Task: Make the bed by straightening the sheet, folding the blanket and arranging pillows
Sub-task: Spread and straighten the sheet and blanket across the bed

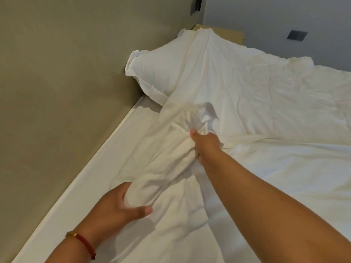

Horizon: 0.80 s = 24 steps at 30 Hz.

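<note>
Both hands hold a bunched-up part of the soft white cloth blanket [218, 88] near the left edge of the bed. The left hand [117, 207], with a thin red string bracelet [85, 243] on its wrist, grips the near end. The right hand [206, 143] grips it farther up. A puffy white pillow [157, 67] lies in the far left corner on the smooth white sheet [106, 164].

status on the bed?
Left hand and right hand both grip bunched blanket. Pillow at wall. Nothing blocking.
</note>
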Each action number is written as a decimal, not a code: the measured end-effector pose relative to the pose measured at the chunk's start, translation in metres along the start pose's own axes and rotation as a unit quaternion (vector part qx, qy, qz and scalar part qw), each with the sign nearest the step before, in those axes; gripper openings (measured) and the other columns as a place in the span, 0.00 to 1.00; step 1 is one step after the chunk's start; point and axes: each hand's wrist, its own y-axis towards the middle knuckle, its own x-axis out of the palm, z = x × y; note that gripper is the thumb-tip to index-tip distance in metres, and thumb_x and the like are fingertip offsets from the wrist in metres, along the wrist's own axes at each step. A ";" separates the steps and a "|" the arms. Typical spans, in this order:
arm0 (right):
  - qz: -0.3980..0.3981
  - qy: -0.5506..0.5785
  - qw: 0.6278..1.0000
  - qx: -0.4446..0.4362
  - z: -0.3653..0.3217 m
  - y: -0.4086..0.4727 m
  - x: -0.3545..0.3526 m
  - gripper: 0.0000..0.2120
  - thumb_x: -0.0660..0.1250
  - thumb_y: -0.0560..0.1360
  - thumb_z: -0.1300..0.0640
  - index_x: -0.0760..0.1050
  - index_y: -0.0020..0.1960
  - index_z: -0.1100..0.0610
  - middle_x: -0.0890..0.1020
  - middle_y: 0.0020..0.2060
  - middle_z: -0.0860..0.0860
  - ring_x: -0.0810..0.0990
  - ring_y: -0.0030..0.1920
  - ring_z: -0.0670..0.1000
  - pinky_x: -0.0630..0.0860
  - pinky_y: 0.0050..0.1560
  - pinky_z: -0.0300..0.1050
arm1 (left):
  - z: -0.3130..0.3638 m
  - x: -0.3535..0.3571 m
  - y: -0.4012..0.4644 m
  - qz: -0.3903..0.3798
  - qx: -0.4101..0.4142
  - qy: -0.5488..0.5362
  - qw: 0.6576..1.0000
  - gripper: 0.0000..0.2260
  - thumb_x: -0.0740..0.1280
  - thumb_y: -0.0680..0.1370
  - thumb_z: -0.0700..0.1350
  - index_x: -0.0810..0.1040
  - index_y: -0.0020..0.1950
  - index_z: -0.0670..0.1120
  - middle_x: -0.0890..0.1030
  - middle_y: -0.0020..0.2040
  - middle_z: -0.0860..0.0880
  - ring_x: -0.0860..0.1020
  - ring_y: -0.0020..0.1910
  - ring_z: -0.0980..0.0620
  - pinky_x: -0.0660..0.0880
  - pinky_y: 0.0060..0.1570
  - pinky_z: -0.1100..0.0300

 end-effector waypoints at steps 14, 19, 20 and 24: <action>-0.045 -0.192 0.945 -0.260 -0.136 0.068 0.004 0.25 0.56 0.81 0.53 0.59 0.74 0.62 0.62 0.73 0.62 0.64 0.71 0.56 0.55 0.73 0.45 | 0.028 -0.060 0.109 0.235 -0.056 0.048 0.969 0.21 0.71 0.71 0.61 0.77 0.51 0.44 0.81 0.45 0.45 0.78 0.44 0.42 0.71 0.39 0.55; -0.062 -0.190 0.954 -0.225 -0.041 0.074 0.006 0.24 0.57 0.82 0.54 0.58 0.75 0.60 0.63 0.74 0.56 0.63 0.73 0.53 0.56 0.65 0.35 | -0.014 -0.027 0.089 0.119 -0.163 0.021 0.979 0.32 0.71 0.72 0.59 0.68 0.69 0.44 0.75 0.55 0.49 0.75 0.51 0.47 0.70 0.49 0.56; -0.073 -0.196 0.953 -0.221 -0.029 0.073 0.006 0.24 0.57 0.81 0.54 0.59 0.75 0.60 0.64 0.73 0.56 0.64 0.73 0.53 0.57 0.65 0.35 | -0.019 -0.024 0.087 0.112 -0.172 0.034 0.978 0.33 0.71 0.72 0.59 0.67 0.70 0.43 0.76 0.57 0.48 0.75 0.53 0.46 0.71 0.50 0.55; -0.071 -0.194 0.952 -0.228 0.003 0.049 0.012 0.26 0.63 0.79 0.53 0.62 0.73 0.59 0.68 0.71 0.54 0.68 0.71 0.52 0.60 0.61 0.31 | -0.032 -0.021 0.085 0.098 -0.216 0.068 0.969 0.44 0.66 0.71 0.67 0.57 0.77 0.42 0.65 0.75 0.43 0.65 0.72 0.41 0.65 0.67 0.48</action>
